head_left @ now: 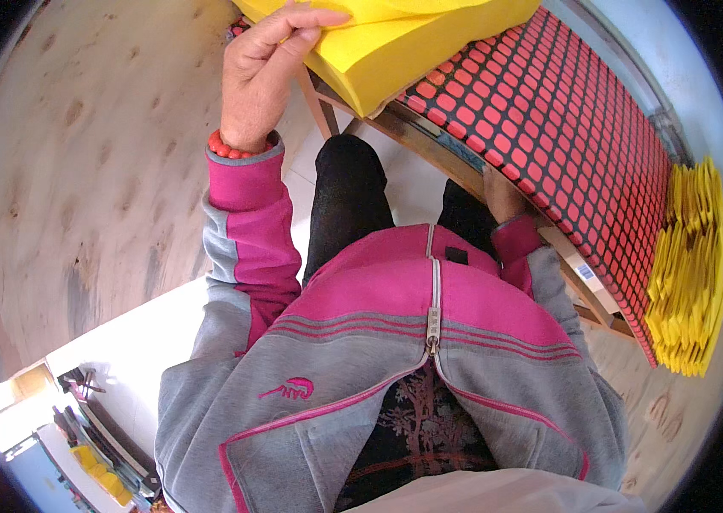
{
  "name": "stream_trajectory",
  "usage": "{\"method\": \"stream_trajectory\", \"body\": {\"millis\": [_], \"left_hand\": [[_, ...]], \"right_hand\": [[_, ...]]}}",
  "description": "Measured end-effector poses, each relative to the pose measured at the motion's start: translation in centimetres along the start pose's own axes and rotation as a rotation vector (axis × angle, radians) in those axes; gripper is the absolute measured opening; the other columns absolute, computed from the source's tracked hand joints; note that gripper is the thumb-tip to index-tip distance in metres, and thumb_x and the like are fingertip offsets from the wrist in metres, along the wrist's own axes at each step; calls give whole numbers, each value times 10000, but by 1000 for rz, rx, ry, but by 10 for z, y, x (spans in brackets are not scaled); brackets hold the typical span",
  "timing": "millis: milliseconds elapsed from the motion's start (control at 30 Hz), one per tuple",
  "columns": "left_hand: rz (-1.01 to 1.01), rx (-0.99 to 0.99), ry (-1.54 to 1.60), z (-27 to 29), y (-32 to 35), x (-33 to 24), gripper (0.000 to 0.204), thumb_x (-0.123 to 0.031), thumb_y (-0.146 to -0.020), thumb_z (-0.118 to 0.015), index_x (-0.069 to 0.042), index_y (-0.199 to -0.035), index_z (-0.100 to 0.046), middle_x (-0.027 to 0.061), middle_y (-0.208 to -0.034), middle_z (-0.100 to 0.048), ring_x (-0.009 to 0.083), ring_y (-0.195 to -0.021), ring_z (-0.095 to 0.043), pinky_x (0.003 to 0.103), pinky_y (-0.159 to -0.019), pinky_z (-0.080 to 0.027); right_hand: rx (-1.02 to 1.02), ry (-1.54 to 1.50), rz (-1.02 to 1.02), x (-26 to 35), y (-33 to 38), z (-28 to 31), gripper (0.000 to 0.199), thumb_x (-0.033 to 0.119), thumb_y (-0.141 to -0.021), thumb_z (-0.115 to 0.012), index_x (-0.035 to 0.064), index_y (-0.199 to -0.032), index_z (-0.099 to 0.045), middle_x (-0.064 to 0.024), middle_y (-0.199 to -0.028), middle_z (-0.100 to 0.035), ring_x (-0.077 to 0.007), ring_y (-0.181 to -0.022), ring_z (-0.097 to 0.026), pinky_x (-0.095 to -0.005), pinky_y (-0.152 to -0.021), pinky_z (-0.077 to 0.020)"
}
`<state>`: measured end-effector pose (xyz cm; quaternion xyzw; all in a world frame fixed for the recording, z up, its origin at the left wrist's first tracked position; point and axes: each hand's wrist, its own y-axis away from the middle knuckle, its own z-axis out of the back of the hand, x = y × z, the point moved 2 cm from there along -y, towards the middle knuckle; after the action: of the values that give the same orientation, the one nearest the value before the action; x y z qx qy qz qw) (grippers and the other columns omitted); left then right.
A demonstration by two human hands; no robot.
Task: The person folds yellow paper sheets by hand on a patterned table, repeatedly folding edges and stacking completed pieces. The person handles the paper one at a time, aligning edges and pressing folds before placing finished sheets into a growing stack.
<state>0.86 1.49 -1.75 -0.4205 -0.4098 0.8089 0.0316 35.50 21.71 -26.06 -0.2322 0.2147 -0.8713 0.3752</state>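
Note:
My left hand (267, 64) reaches up and forward, its fingers pinching the near edge of a stack of thick yellow foam sheets (396, 34) that lies on a red mat with a black grid pattern (549, 120). A red bead bracelet shows at that wrist. My right hand (502, 195) is lower, at the near wooden edge of the table under the red mat; its fingers are hidden below the edge, and what it grips cannot be made out. My grey and pink jacket fills the lower middle.
A large plywood board (79, 171) covers the left. A pile of yellow foam pieces (690, 274) lies at the right end of the red mat. A wooden table frame (584, 286) runs under the mat. Tools and small items (96, 436) sit at lower left on a white floor.

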Motion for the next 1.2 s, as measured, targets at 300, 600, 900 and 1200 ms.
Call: {"method": "stream_trajectory", "body": {"millis": [300, 600, 900, 1200], "left_hand": [[28, 91, 167, -2, -1, -15, 248, -43, -1017, -534, -15, -1134, -751, 34, -1130, -724, 123, -1093, -607, 277, -1029, -430], [55, 54, 83, 1, -3, -12, 249, -57, -1034, -520, 1, -1149, -734, 42, -1113, -711, 123, -1061, -612, 268, -968, -452], [71, 121, 233, 2, -11, -17, 232, -70, -1047, -526, -32, -1148, -732, 29, -1077, -735, 95, -1035, -643, 259, -939, -500], [66, 117, 115, 7, -5, 2, 221, -6, -1003, -527, 12, -1106, -721, 82, -1136, -723, 185, -1150, -624, 334, -1040, -447]], "right_hand": [[368, -56, 27, 75, -18, 76, 219, 187, -914, -709, -4, -1019, -685, -207, -965, -674, -409, -950, -650, -476, -820, -505], [357, -654, 726, 200, -144, 211, 150, 181, -874, -740, 69, -924, -653, -101, -1049, -712, -297, -940, -696, -377, -811, -554], [226, -592, 1008, 233, -240, 178, 251, 52, -828, -759, 31, -1070, -700, -173, -1335, -649, -357, -1214, -634, -387, -1006, -501], [133, -698, 981, 230, -236, 158, 198, 91, -865, -764, 7, -1031, -698, -232, -1225, -672, -349, -1061, -683, -376, -900, -545]]}}
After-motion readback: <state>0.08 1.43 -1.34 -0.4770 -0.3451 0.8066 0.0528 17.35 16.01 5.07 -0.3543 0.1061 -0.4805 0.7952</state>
